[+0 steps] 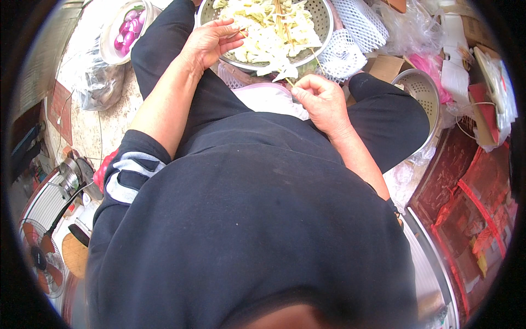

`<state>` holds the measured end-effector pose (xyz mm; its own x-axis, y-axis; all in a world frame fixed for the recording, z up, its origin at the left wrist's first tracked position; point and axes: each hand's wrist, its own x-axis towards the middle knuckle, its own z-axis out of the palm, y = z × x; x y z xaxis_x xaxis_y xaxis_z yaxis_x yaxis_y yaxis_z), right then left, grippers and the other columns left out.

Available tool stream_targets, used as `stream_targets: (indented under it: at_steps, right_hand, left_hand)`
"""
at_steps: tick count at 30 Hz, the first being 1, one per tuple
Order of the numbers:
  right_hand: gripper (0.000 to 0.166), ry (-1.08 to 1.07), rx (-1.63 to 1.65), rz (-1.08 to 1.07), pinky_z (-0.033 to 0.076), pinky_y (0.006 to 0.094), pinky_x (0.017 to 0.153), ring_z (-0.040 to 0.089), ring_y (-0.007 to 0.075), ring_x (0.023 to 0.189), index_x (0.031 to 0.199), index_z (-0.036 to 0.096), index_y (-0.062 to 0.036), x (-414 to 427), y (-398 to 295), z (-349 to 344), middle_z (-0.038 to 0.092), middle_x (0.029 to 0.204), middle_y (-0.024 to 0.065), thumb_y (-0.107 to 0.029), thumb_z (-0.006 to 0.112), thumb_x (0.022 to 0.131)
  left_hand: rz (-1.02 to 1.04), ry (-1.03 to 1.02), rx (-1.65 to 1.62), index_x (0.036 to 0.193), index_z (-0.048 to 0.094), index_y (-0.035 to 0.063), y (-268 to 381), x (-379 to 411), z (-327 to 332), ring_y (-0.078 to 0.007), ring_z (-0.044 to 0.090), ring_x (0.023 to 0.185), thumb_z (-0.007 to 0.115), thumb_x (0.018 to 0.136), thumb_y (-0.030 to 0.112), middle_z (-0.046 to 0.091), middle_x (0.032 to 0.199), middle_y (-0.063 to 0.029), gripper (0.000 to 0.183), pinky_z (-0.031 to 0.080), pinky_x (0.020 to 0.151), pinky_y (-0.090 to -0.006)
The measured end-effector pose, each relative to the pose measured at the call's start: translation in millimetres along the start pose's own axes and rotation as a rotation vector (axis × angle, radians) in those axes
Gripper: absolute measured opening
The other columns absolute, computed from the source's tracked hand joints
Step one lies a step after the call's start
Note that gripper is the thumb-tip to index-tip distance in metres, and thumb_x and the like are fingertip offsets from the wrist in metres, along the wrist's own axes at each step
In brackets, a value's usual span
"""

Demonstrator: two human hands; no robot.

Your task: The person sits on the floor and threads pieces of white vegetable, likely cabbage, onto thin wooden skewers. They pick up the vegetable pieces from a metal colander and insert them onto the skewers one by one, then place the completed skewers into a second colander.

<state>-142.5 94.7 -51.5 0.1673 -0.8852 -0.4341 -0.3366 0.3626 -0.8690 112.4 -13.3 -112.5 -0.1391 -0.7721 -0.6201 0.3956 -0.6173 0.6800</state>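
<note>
Pale cauliflower florets (254, 41) fill a perforated metal colander (325, 37) between my knees, with several thin wooden skewers (280, 18) lying on top. My right hand (318, 100) pinches one end of a skewer (290, 82) below the colander's near rim; white floret pieces (283, 70) are on its far end. Over the colander's left side is my left hand (215, 41), palm partly up and fingers apart, with a small piece near the fingertips; whether it grips it I cannot tell. Another skewer slants over the near right rim.
At the upper left, a white tub (107, 41) holds purple onions (130, 31) beside a grey plastic bag (100, 84). White foam netting (345, 53) touches the colander's right side. A second metal colander (423, 88) stands beyond my right knee. A fan (41, 257) is at the lower left.
</note>
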Motion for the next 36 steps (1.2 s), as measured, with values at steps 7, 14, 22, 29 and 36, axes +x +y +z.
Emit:
stream_targets:
  at_steps: [7, 14, 22, 29, 36]
  right_hand:
    - [0.012, 0.043, 0.030, 0.010, 0.043, 0.0231, 0.056, 0.051, 0.0056, 0.059, 0.075, 0.062, -0.0034, 7, -2, 6, 0.057, 0.064, -0.0015, -0.016, 0.064, 0.076]
    - [0.011, 0.067, 0.048, 0.015, 0.043, 0.0222, 0.056, 0.052, 0.0048, 0.060, 0.076, 0.062, -0.0033, 9, 5, 4, 0.059, 0.066, -0.0012, -0.014, 0.064, 0.076]
    - [0.010, 0.199, 0.165, -0.005, 0.044, 0.0212, 0.057, 0.053, 0.0046, 0.059, 0.079, 0.064, -0.0029, 18, 4, -1, 0.061, 0.066, -0.0008, -0.013, 0.064, 0.077]
    - [0.009, 0.206, 0.199, 0.013, 0.044, 0.0200, 0.055, 0.053, 0.0040, 0.059, 0.082, 0.064, -0.0033, 20, 3, -1, 0.061, 0.068, -0.0012, -0.012, 0.064, 0.080]
    - [0.010, 0.206, 0.135, 0.069, 0.044, 0.0202, 0.056, 0.053, 0.0039, 0.061, 0.082, 0.064, -0.0032, 21, 5, -2, 0.060, 0.068, -0.0024, -0.012, 0.064, 0.080]
  left_hand:
    - [-0.146, -0.031, -0.009, 0.114, 0.046, -0.0018, -28, -18, 32, -0.0254, 0.063, 0.084, 0.061, 0.080, -0.002, 0.060, 0.097, -0.0172, 0.037, 0.055, 0.076, -0.0335]
    - [-0.089, -0.027, -0.044, 0.112, 0.049, 0.0012, -36, -27, 47, -0.0204, 0.064, 0.081, 0.062, 0.081, 0.002, 0.063, 0.095, -0.0129, 0.033, 0.053, 0.069, -0.0281]
    - [0.141, 0.074, 0.322, 0.119, 0.045, -0.0021, 2, 3, 32, -0.0237, 0.062, 0.092, 0.055, 0.086, 0.012, 0.059, 0.103, -0.0129, 0.037, 0.050, 0.079, -0.0329]
    - [0.201, 0.104, 1.330, 0.088, 0.068, 0.0088, -7, 48, -3, -0.0176, 0.065, 0.073, 0.064, 0.074, 0.023, 0.067, 0.077, -0.0098, 0.020, 0.050, 0.068, -0.0315]
    - [0.000, 0.041, 1.916, 0.101, 0.065, 0.0032, -27, 40, 23, -0.0285, 0.062, 0.096, 0.058, 0.073, 0.021, 0.064, 0.102, -0.0153, 0.033, 0.049, 0.084, -0.0358]
